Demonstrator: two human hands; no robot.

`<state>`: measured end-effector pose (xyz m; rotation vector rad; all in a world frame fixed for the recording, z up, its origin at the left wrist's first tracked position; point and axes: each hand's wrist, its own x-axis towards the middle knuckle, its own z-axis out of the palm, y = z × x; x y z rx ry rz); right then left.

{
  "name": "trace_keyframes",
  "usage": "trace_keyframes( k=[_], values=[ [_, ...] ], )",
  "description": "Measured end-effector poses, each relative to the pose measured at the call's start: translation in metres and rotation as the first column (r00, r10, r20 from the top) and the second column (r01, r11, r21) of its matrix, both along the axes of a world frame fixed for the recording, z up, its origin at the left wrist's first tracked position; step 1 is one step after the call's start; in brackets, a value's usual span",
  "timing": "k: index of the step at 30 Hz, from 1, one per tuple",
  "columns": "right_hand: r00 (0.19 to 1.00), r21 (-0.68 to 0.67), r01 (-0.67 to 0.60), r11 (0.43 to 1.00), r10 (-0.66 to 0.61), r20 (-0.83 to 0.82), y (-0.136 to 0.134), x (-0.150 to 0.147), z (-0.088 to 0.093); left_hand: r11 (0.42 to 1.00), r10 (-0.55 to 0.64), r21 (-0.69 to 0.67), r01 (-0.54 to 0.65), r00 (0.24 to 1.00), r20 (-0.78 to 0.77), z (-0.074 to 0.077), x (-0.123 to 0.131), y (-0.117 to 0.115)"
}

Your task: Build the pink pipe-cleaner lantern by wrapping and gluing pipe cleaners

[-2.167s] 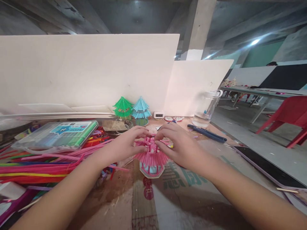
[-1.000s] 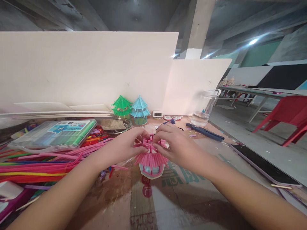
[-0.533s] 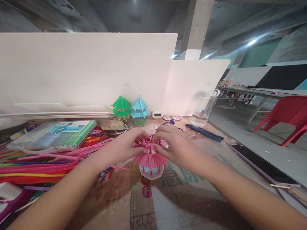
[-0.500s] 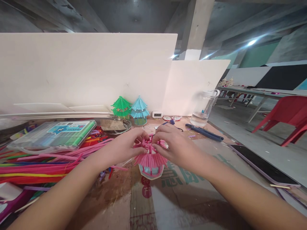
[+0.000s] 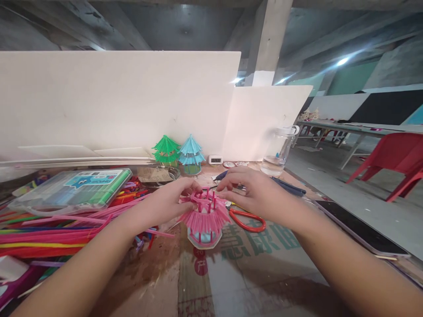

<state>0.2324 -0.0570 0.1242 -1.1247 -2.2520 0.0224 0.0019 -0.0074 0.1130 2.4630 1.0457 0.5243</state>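
In the middle of the table stands a small pink pavilion model (image 5: 208,220), its skirt-like roof made of pink pipe cleaners. Several short pink posts rise from its top, and a pale blue, many-sided base shows below. My left hand (image 5: 175,200) grips the model's upper left side between thumb and fingers. Close by the top right of the posts is my right hand (image 5: 246,187), fingers curved and apart, with nothing visible in them. Red-handled pliers or scissors (image 5: 249,221) lie just below that hand, their head partly hidden by the model and hand.
Pipe cleaners in many colours (image 5: 49,233) and a clear marker case (image 5: 72,189) cover the left. Behind stand green (image 5: 166,151) and blue (image 5: 191,154) pavilion models, a small clock (image 5: 215,160) and a water jug (image 5: 276,152). A phone (image 5: 360,229) lies at right.
My right hand has drawn back to the right from the model's top, its fingers parting. The pink posts and the red handles now show; my left hand stays at the model.
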Motion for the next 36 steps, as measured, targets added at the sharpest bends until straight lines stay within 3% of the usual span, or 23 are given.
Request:
trace_keyframes(
  k=[6,11,14,17,19,25,36],
  values=[
    [0.999,0.044,-0.039,0.998,0.04,-0.009,0.002,-0.01,-0.014,0.988,-0.033,0.153,0.037,0.999,-0.024,0.013,-0.003,-0.011],
    [0.997,0.04,-0.075,0.996,0.075,0.007,0.004,-0.01,-0.017,0.903,-0.008,0.43,0.001,1.0,0.015,0.014,0.001,-0.02],
    [0.996,0.039,-0.08,0.996,0.082,-0.04,0.005,-0.009,-0.016,0.906,-0.005,0.424,0.007,1.0,-0.004,0.011,0.002,-0.02],
    [0.993,-0.033,-0.1,0.994,0.098,-0.062,0.007,-0.009,-0.016,0.934,-0.015,0.357,0.018,1.0,-0.011,0.008,0.002,-0.019],
    [0.993,-0.07,-0.105,0.992,0.101,-0.061,0.008,-0.009,-0.016,0.924,-0.022,0.382,0.03,0.999,-0.026,0.007,0.003,-0.019],
    [0.992,-0.071,-0.11,0.991,0.105,-0.065,0.01,-0.015,-0.018,0.781,-0.009,0.62,0.076,0.994,-0.11,0.004,0.011,-0.029],
    [0.991,-0.084,-0.128,0.988,0.125,-0.05,0.016,-0.014,-0.023,0.636,0.05,0.77,0.053,0.993,-0.109,-0.003,0.022,-0.032]
  ],
)
